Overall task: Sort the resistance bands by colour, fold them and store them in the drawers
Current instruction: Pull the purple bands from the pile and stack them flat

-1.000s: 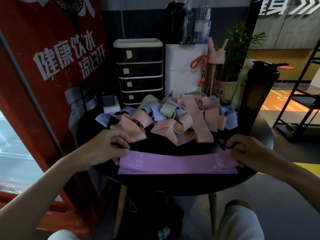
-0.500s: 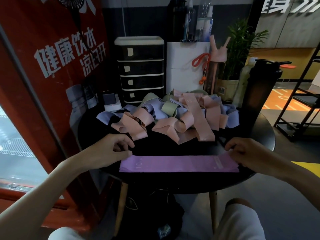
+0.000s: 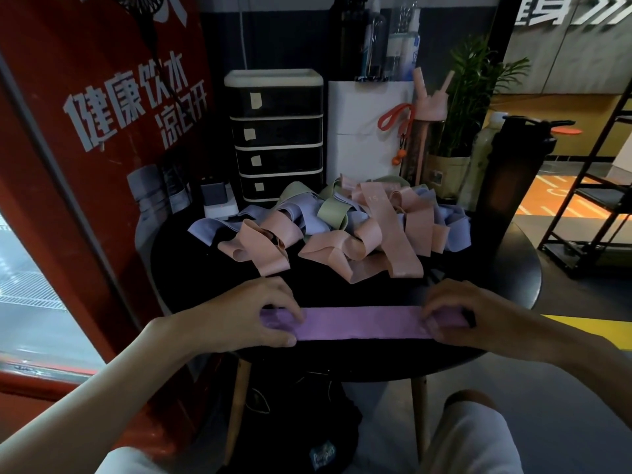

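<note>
A purple resistance band [image 3: 362,322] lies flat and straight along the near edge of the round black table [image 3: 513,268]. My left hand [image 3: 246,316] grips its left end with curled fingers and thumb. My right hand [image 3: 468,313] grips its right end the same way. Behind the band sits a tangled heap of bands [image 3: 342,230] in pink, pale blue and green. A black drawer unit [image 3: 277,135] with several shut drawers, each with a small label, stands at the back of the table.
A red panel with white lettering [image 3: 102,138] closes the left side. A white box [image 3: 366,128], bottles, a pink cup [image 3: 429,107], a potted plant [image 3: 468,107] and a tall dark shaker bottle [image 3: 509,176] crowd the back right. A black metal rack [image 3: 595,206] stands to the right.
Both hands slid inward onto the ends of the purple band and now cover them; the band lies flatter and straighter than a second ago.
</note>
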